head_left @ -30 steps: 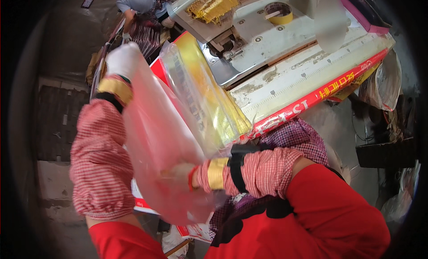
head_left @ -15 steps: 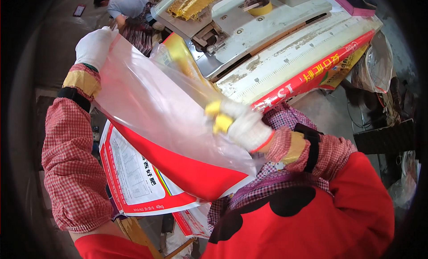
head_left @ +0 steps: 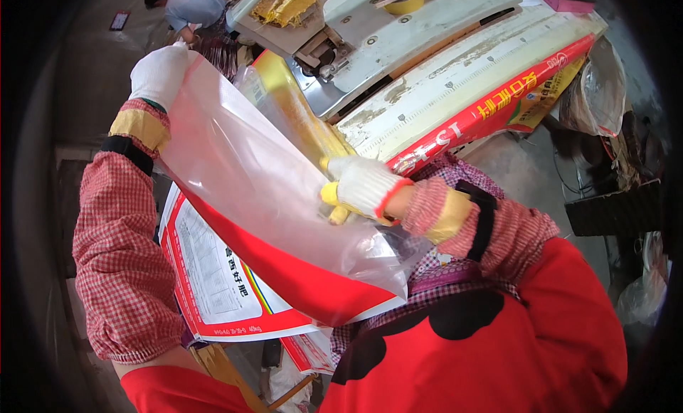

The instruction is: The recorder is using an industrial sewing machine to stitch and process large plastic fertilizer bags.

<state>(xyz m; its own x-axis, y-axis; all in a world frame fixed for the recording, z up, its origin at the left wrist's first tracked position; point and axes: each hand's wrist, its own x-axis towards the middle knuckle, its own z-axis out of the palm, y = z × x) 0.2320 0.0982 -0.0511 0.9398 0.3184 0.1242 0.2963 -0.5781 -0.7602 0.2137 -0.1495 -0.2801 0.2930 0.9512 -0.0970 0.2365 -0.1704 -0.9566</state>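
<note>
A large red-and-white printed sack (head_left: 284, 267) hangs slantwise before me, with a clear plastic liner (head_left: 249, 146) spread along its open mouth. My left hand (head_left: 160, 75), in a white knit glove, is raised at the upper left and closed on the top corner of sack and liner. My right hand (head_left: 363, 187), in a white glove with yellow fingertips, is at the liner's right edge. Its fingers are curled against the film; the fingertips are partly hidden. Behind the liner lies a yellow printed plastic sack (head_left: 288, 93).
A sewing machine (head_left: 324, 54) sits on the worktable (head_left: 405, 103) beyond the sack. On it are a yellow tape roll (head_left: 400, 0) and yellow mesh cloth (head_left: 288, 4). A red printed sack (head_left: 491, 103) drapes over the table's front edge. A co-worker (head_left: 192, 14) bends at the far left.
My right hand, blurred before, has shifted slightly left along the liner, and its fingers now point down. My left hand has moved a little to the right, still gripping the corner.
</note>
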